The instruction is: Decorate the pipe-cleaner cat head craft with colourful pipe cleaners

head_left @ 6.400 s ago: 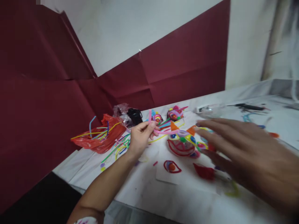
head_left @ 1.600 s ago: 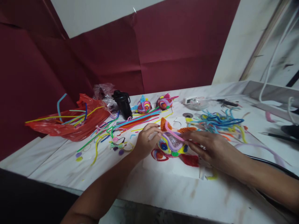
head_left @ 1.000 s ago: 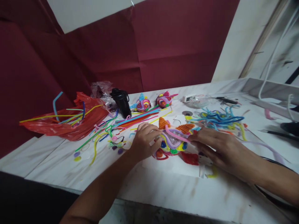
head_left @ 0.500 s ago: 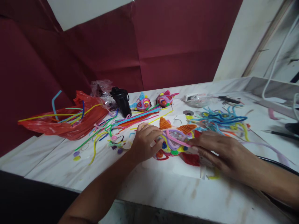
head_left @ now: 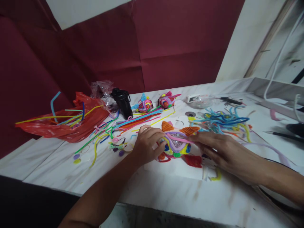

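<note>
A colourful pipe-cleaner mask (head_left: 176,146) with orange ears lies on a white sheet (head_left: 175,169) on the table. My left hand (head_left: 146,144) grips the mask's left side. A pink pipe cleaner (head_left: 178,138) stretches across the top of the mask, and my right hand (head_left: 213,147) pinches its right end at the mask's right edge. A red coiled piece (head_left: 193,160) lies just below my right fingers.
A red plastic bag (head_left: 68,123) with long pipe cleaners lies at the left, loose strands (head_left: 118,129) beside it. A black bottle (head_left: 123,103) and two small decorated figures (head_left: 155,103) stand behind. A blue and yellow tangle (head_left: 223,122) lies at the right. Cables (head_left: 280,63) run along the right edge.
Both hands came down onto the mask from above the table. In the last second the pink pipe cleaner was drawn flatter across the mask's top; the hands barely shifted.
</note>
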`<state>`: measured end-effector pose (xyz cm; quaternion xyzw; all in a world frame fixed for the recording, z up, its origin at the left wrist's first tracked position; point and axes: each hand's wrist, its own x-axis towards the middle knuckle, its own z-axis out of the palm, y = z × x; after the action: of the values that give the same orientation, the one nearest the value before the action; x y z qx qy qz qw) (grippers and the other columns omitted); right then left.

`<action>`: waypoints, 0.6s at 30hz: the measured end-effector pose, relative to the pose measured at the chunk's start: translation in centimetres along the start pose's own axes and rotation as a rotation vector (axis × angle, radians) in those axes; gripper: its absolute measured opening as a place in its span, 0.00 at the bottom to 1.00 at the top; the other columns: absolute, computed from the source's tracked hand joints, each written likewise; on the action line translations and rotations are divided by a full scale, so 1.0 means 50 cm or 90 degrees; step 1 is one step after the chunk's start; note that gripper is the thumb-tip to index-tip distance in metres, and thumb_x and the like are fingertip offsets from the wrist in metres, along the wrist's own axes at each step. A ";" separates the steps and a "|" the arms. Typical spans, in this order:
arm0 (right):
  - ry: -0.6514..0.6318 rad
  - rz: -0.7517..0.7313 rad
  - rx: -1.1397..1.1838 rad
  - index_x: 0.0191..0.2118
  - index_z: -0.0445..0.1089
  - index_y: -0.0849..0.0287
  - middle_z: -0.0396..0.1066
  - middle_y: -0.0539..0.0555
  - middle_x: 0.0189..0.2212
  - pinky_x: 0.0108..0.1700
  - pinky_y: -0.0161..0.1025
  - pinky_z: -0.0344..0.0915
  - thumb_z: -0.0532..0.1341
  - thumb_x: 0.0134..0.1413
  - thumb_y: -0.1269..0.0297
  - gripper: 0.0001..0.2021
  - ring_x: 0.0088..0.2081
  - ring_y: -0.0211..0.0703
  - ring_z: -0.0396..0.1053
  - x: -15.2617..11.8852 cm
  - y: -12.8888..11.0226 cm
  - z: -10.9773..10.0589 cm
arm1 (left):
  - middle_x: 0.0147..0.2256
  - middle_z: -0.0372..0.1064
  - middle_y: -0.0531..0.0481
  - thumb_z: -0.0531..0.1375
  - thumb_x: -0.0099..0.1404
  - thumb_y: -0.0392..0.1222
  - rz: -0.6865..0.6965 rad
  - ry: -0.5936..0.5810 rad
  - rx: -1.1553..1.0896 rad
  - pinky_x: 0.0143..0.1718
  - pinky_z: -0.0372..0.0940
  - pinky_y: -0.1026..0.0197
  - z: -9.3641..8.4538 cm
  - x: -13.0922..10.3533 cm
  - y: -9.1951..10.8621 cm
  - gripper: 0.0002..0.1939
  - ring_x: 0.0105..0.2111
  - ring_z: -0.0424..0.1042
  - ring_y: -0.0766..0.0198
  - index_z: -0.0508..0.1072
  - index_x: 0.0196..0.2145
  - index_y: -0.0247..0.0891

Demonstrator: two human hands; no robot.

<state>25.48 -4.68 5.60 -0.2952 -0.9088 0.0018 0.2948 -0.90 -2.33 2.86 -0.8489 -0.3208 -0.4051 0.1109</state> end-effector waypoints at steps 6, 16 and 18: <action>-0.001 -0.015 -0.033 0.53 0.72 0.62 0.77 0.61 0.38 0.34 0.39 0.73 0.47 0.64 0.74 0.20 0.35 0.45 0.76 0.001 -0.007 0.004 | 0.38 0.79 0.48 0.58 0.66 0.39 0.042 0.018 0.001 0.49 0.61 0.53 0.000 0.001 0.001 0.07 0.40 0.77 0.60 0.72 0.41 0.39; -0.045 -0.054 -0.107 0.55 0.70 0.63 0.70 0.54 0.28 0.27 0.39 0.67 0.46 0.65 0.72 0.20 0.27 0.45 0.71 0.003 -0.013 0.013 | 0.41 0.76 0.46 0.53 0.70 0.38 0.049 -0.029 0.052 0.51 0.61 0.51 -0.001 -0.007 -0.006 0.11 0.42 0.75 0.61 0.74 0.45 0.42; -0.042 -0.076 -0.131 0.53 0.72 0.64 0.70 0.54 0.26 0.26 0.39 0.65 0.47 0.66 0.71 0.19 0.25 0.44 0.70 0.006 -0.019 0.013 | 0.41 0.76 0.47 0.53 0.70 0.38 0.045 -0.031 0.053 0.50 0.60 0.51 -0.002 -0.007 -0.006 0.11 0.42 0.75 0.61 0.74 0.45 0.42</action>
<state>24.42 -5.16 5.39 -0.2689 -0.9294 -0.0990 0.2326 -1.30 -2.32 2.61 -0.8642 -0.3095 -0.3662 0.1523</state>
